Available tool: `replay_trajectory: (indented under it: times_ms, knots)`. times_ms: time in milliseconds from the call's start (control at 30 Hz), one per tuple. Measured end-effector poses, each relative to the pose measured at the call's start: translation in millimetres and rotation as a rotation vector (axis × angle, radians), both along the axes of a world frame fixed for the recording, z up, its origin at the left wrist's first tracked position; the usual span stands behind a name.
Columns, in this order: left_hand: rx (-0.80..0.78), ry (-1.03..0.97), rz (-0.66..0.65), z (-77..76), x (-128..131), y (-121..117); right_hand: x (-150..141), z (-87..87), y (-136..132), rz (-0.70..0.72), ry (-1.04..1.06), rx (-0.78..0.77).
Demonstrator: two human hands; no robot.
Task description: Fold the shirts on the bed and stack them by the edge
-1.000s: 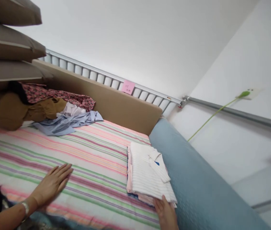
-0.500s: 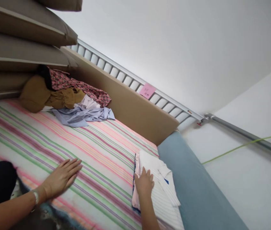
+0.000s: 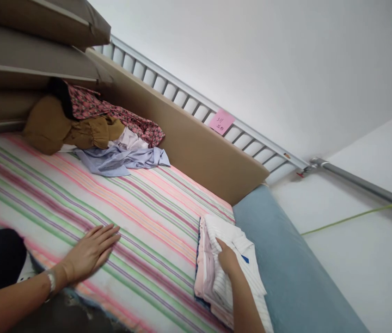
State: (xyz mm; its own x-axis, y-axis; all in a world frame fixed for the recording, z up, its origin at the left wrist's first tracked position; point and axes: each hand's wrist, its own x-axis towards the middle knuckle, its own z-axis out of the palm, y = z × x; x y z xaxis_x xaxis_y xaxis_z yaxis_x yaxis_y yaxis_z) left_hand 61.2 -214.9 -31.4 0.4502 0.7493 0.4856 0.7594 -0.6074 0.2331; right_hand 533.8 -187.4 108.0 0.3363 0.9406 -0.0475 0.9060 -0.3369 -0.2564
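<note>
My left hand [image 3: 90, 252] lies flat and open on the striped bed sheet [image 3: 119, 217], fingers stretched out, a silver bracelet on the wrist. My right hand [image 3: 228, 258] rests on top of a stack of folded clothes [image 3: 223, 273], whose top piece is a white striped shirt with a small blue mark. The fingers curl down into the cloth, so I cannot see whether they grip it. The stack sits at the sheet's right edge, against a blue quilted cover [image 3: 286, 273].
A loose heap of unfolded clothes [image 3: 109, 138], floral, mustard and pale blue, lies at the far left by stacked brown cushions [image 3: 33, 55]. A tan headboard panel [image 3: 196, 157] and a white railing with a pink sticky note [image 3: 221, 122] run behind. White walls stand to the right.
My right hand came from the stack's near edge onto its top, then slid right toward the shirt's collar. The view has swung left and tilted. My left hand stays flat on the sheet.
</note>
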Motion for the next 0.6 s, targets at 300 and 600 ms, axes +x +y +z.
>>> replay_trajectory:
  times_ms: [300,600]
  knots:
    - [0.025,0.021,0.005,0.0,-1,1,-2,23.4,0,-0.089,-0.023,0.007]
    - [0.073,0.036,0.0,2.6,-1,0,17,-57.6,-18,-0.406,-0.174,0.026]
